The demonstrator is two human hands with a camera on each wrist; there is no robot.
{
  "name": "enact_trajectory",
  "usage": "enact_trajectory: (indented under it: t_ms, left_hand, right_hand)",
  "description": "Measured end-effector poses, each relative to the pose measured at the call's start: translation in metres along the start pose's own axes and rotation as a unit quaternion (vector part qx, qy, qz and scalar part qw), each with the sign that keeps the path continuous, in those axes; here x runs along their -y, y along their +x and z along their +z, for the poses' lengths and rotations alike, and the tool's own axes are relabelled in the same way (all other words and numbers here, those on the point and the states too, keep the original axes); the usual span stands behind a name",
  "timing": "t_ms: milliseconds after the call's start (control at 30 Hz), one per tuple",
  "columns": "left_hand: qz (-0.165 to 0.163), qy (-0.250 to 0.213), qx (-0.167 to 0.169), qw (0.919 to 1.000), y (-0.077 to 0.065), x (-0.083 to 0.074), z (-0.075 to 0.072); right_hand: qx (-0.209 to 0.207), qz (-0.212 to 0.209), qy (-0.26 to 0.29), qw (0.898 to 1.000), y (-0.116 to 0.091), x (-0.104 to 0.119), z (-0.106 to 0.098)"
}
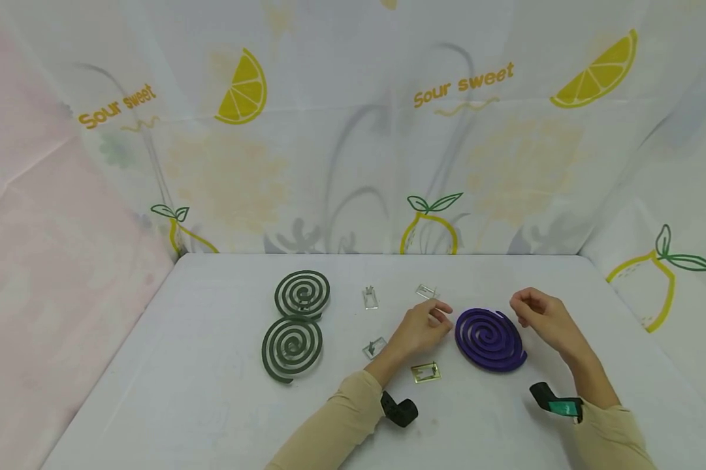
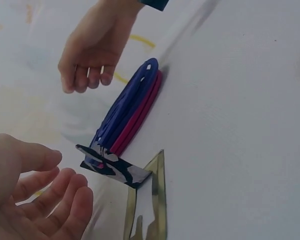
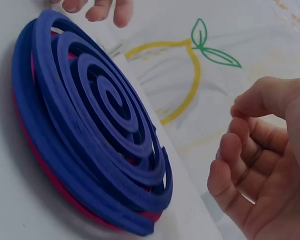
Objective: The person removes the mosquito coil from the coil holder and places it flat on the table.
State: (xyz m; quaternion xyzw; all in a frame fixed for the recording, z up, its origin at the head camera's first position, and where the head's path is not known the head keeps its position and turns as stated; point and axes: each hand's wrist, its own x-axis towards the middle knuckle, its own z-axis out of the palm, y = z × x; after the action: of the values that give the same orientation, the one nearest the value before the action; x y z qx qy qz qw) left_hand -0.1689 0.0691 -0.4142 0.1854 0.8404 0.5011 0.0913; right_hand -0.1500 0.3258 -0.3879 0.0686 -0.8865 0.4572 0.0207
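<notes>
A stack of mosquito coils lies flat on the white table, a purple-blue coil (image 1: 486, 338) on top and a pink coil (image 2: 139, 120) showing beneath it in both wrist views. Just left of the stack hovers my left hand (image 1: 421, 329), its fingers loosely bent and nothing in them. On the other side, my right hand (image 1: 545, 320) is raised with bent fingers, thumb close to the index fingertip, also holding nothing. Below the left hand lies a gold-coloured metal coil stand (image 1: 428, 380), whose upright prong shows large in the left wrist view.
Two dark green coils, an upper coil (image 1: 302, 294) and a lower coil (image 1: 292, 344), lie at the left, edges meeting. Silver stands are spread between: a back stand (image 1: 369, 307), a front stand (image 1: 374, 348) and a right stand (image 1: 426, 291). Printed cloth (image 1: 353, 163) rises behind the table.
</notes>
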Motion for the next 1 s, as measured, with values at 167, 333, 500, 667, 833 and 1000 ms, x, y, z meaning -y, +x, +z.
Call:
enact_trajectory:
  t_ms: [167, 333, 500, 667, 833, 1000]
  left_hand:
    - [0.003, -0.003, 0.001, 1.0, 0.001, 0.0, -0.009]
    - [0.007, -0.001, 0.003, 1.0, 0.0, -0.001, -0.018]
    - [0.01, 0.011, -0.006, 0.9999, 0.0, 0.0, -0.024]
    - [0.017, 0.007, -0.013, 0.9997, -0.001, 0.002, -0.028]
    - [0.02, -0.001, -0.01, 0.9998, -0.003, 0.003, -0.031]
    - [0.024, 0.002, -0.01, 0.9996, -0.005, 0.003, -0.036]
  right_hand:
    - [0.005, -0.012, 0.014, 1.0, 0.003, 0.006, 0.008]
    - [0.022, -0.018, 0.024, 0.999, 0.004, 0.008, 0.015]
    - [0.026, -0.023, 0.035, 0.999, 0.005, 0.011, 0.021]
    - [0.03, -0.03, 0.038, 0.998, 0.006, 0.013, 0.026]
    - [0.038, -0.032, 0.047, 0.998, 0.007, 0.014, 0.032]
    - [0.044, -0.04, 0.053, 0.997, 0.009, 0.016, 0.039]
